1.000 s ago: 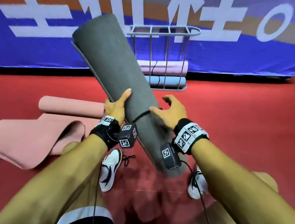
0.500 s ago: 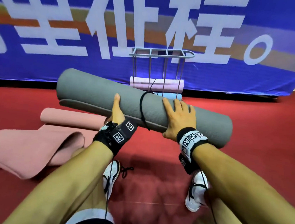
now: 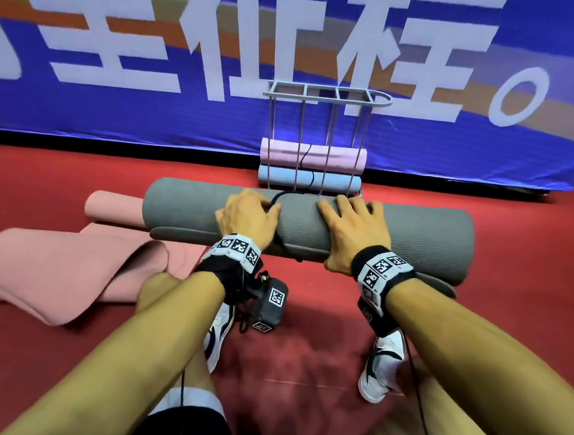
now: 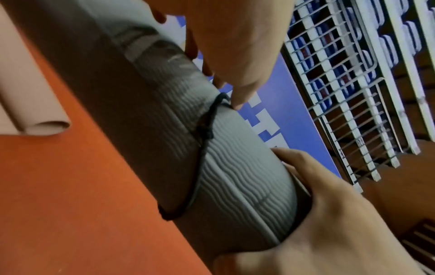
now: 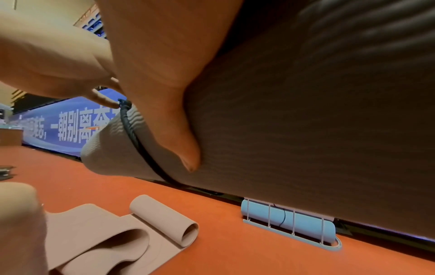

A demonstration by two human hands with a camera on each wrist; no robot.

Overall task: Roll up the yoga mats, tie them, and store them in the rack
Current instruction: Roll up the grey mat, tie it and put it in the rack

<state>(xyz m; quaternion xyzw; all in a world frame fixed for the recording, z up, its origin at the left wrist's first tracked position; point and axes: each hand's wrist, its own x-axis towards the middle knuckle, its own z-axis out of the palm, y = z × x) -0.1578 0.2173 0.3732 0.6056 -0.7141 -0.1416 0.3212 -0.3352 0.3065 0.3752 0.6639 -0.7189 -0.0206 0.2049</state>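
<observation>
Risking most at this moment is the grey mat (image 3: 397,236) itself: its outer flap is sagging loose along the underside, and I judge it could snag on the upright bars of the rack (image 3: 326,95) when it is being fed in, or let the roll slacken. The black cord (image 4: 204,137) is circling the roll at only one spot, near its middle, so either end could be telescoping or fanning out if the roll is tipped. The rack's opening is looking narrow against the length of the roll, so a crooked entry would likely be jamming it against the frame.

Item, grey mat: rolled, tied, being held level and crosswise above the red floor (image 3: 509,338), directly in front of the rack, which is standing against the blue banner (image 3: 115,111).

Item, left hand (image 3: 247,217): curling over the top of the roll just left of the cord, fingertips touching the cord where it is crossing the crest.

Item, right hand (image 3: 353,233): wrapping the roll just right of the cord, fingers over the top, thumb pressing underneath, as the right wrist view is showing.

Item, rack contents: a pink roll (image 3: 345,156) lying on a blue roll (image 3: 336,181), both tied.

Item, salmon mat (image 3: 68,268): lying on the floor towards the left, only partly rolled, not yet tied.
</observation>
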